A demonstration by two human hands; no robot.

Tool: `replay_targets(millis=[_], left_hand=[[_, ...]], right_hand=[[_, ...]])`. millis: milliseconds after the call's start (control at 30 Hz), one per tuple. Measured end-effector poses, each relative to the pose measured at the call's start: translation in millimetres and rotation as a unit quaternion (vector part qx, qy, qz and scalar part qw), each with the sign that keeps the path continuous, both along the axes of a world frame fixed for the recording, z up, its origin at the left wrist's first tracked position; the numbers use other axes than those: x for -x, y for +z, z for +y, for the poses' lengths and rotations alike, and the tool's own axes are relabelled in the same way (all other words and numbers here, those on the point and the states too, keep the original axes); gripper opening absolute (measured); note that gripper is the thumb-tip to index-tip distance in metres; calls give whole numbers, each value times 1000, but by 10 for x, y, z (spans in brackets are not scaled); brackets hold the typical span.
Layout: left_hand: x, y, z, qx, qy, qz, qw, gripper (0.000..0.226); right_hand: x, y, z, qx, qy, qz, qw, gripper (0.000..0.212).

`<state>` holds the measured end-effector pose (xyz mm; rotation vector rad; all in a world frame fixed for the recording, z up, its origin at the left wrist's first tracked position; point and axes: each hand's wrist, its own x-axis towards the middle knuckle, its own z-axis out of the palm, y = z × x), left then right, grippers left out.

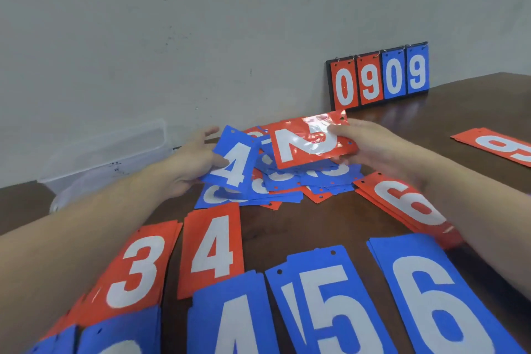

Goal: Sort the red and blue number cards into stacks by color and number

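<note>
My left hand pinches a blue 4 card by its left edge, lifted over the mixed pile of red and blue cards. My right hand grips a glossy red 2 card, held sideways above the same pile. Sorted stacks lie closer to me: red 3, red 4, blue 4, blue 5, blue 6 and red 6. A red 9 stack lies at the far right.
A flip scoreboard reading 0909 stands against the grey wall. A clear plastic box sits at the left by the wall. More blue cards overlap the bottom left corner. The brown table shows between the stacks.
</note>
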<state>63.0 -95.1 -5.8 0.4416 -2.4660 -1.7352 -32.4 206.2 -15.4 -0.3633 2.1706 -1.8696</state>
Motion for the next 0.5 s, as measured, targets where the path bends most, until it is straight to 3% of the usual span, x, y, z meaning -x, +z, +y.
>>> replay_targets(millis=[67,200,500], left_hand=[[-216,41,-112,4,-17,4,1000,91],[-655,113,-342,1,-9,9,1000,94],[-1618,178,-988,-46,94,64,992,62]], right_hand=[[-107,61,-97,-31,30,-8,999,24],[-306,203,-363,-75,76,14,994,18],[-830,383,-1221,-104,147,58,982,13]])
